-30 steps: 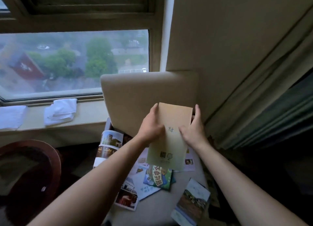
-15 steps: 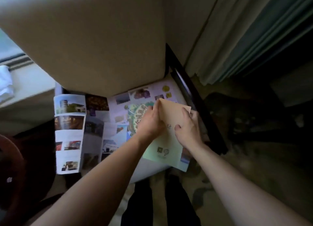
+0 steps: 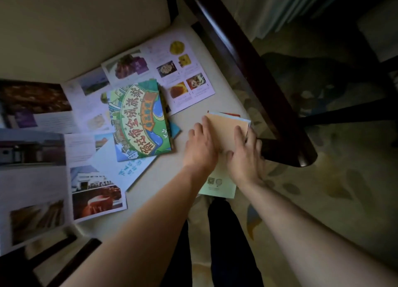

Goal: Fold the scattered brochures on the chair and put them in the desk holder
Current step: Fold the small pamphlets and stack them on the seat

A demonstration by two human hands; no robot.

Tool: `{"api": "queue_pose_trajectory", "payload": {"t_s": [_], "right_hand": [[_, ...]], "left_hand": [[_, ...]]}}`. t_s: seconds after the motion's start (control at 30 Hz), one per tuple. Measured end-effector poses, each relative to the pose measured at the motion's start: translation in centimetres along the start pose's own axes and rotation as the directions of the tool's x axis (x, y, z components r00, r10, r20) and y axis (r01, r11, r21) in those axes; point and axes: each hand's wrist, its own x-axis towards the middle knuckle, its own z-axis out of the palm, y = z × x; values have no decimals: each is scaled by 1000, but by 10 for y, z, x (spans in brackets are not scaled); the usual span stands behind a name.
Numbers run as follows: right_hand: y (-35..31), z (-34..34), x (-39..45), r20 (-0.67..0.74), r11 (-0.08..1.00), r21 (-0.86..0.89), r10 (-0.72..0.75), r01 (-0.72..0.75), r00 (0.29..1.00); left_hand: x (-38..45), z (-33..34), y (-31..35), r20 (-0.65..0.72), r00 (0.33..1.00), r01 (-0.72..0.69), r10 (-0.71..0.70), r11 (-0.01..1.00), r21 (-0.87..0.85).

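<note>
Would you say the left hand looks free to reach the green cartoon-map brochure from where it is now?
Probably yes: the left hand rests flat on the tan brochure, and only bare chair seat lies between it and the green cartoon-map brochure on top of the others.

Cream chair seat: open photo brochures left, cartoon map brochure centre, tan folded brochure right edge.

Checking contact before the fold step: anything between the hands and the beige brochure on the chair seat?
Nothing visible. The left hand and right hand both lie flat on the beige brochure at the seat's right front corner. The green cartoon brochure lies apart to the left. The desk holder is out of view.
</note>
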Motion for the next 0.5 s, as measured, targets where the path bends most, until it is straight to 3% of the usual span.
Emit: {"api": "queue_pose_trajectory", "payload": {"t_s": [0.2, 0.43, 0.5], "right_hand": [[-13, 6, 14, -65, 991, 135, -5, 14, 998], [-42, -9, 16, -15, 998, 68, 7, -6, 1000], [-54, -23, 11, -131, 988, 78, -126, 136, 983]], "left_hand": [[9, -9, -3, -67, 998, 19, -20, 1000, -7], [11, -32, 4, -16, 988, 152, -153, 988, -38], [8, -50, 4, -144, 986, 64, -80, 991, -115]]}}
